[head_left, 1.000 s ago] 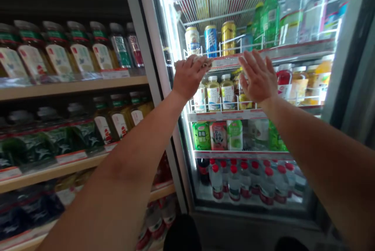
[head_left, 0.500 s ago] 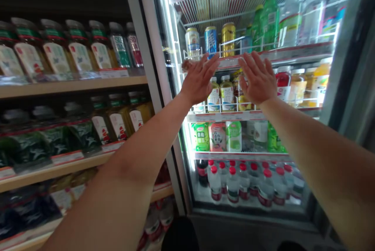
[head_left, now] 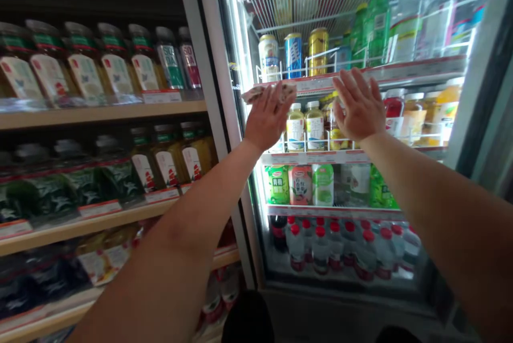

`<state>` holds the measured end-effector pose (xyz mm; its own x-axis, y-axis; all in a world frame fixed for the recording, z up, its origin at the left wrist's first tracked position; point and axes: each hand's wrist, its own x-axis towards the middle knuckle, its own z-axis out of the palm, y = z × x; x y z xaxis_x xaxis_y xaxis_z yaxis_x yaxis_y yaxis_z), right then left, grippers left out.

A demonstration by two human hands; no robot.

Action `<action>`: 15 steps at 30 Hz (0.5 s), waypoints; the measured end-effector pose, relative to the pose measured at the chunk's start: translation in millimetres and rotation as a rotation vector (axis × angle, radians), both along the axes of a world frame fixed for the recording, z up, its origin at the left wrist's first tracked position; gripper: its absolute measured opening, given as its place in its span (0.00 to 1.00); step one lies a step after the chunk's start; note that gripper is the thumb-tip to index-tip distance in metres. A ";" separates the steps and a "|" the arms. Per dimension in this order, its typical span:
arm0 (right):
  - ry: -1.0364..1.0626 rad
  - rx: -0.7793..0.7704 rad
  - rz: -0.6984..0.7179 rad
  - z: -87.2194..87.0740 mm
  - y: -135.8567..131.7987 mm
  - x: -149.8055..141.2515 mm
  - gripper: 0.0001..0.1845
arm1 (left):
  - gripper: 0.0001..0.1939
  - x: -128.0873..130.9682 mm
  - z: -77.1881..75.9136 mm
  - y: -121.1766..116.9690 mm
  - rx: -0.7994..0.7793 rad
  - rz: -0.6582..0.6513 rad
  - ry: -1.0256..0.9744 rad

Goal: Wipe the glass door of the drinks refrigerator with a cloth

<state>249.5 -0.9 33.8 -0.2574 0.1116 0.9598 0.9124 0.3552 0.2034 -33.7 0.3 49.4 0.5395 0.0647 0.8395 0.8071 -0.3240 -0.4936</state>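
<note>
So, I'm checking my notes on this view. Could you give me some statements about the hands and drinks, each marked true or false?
1. The left hand holds a cloth. True.
2. The right hand grips a can. False: it is open, with no can in it.
3. The blue can stands left of the gold can in the picture. True.
4. The red-capped bottles stand above these cans. False: they stand below.

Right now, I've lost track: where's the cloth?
In the head view, the cloth is behind the left hand, toward the fridge's left, below the white can.
</note>
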 end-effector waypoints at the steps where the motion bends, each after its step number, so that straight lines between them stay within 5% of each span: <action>1: -0.001 0.002 0.000 0.0 0.3 0.0 0.33 | 0.28 -1.5 -2.9 0.1 -0.017 -0.008 0.073; 4: -0.001 -0.014 -0.004 0.3 -0.6 -0.2 0.33 | 0.32 -10.9 6.1 5.5 -0.045 -0.050 0.172; 8: 0.004 -0.030 -0.002 0.2 -3.0 -0.5 0.34 | 0.38 -18.8 25.3 14.9 -0.005 -0.067 -0.080; 13: 0.004 -0.013 0.003 -0.8 0.9 0.4 0.33 | 0.31 -18.5 7.2 8.8 -0.041 -0.058 0.046; 15: 0.010 -0.006 0.015 -1.0 2.4 0.7 0.33 | 0.29 -25.4 11.5 9.6 -0.054 -0.052 0.095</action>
